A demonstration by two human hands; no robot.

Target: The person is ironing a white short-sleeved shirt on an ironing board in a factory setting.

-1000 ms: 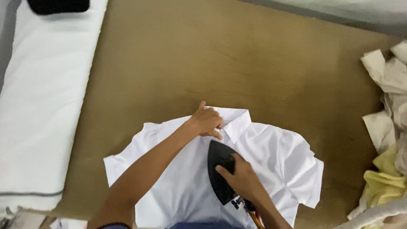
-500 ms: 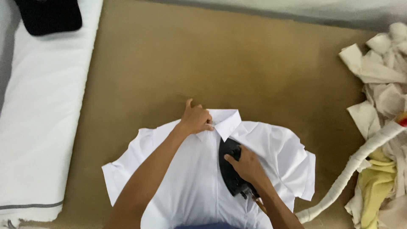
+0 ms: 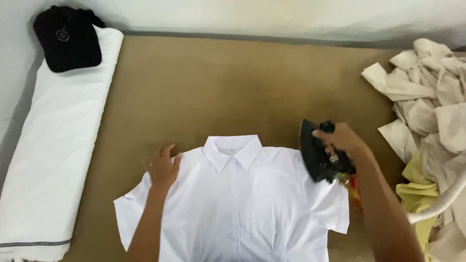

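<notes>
A white short-sleeved shirt (image 3: 242, 199) lies flat, front up, collar toward the far side, on a brown padded table (image 3: 233, 82). My left hand (image 3: 163, 168) rests flat with fingers spread on the shirt's left shoulder. My right hand (image 3: 342, 140) grips the handle of a black iron (image 3: 315, 153), which is tilted up over the shirt's right shoulder and the table beside it. A red and yellow cord trails from the iron beneath my right wrist.
A long white bolt of folded cloth (image 3: 58, 145) runs along the left side with a black cap (image 3: 68, 41) at its far end. A heap of cream and yellow garments (image 3: 432, 121) is piled at the right edge.
The iron has moved off the shirt's middle to its right shoulder and lifted. My left hand has slid from the collar to the left shoulder. The view has tilted up.
</notes>
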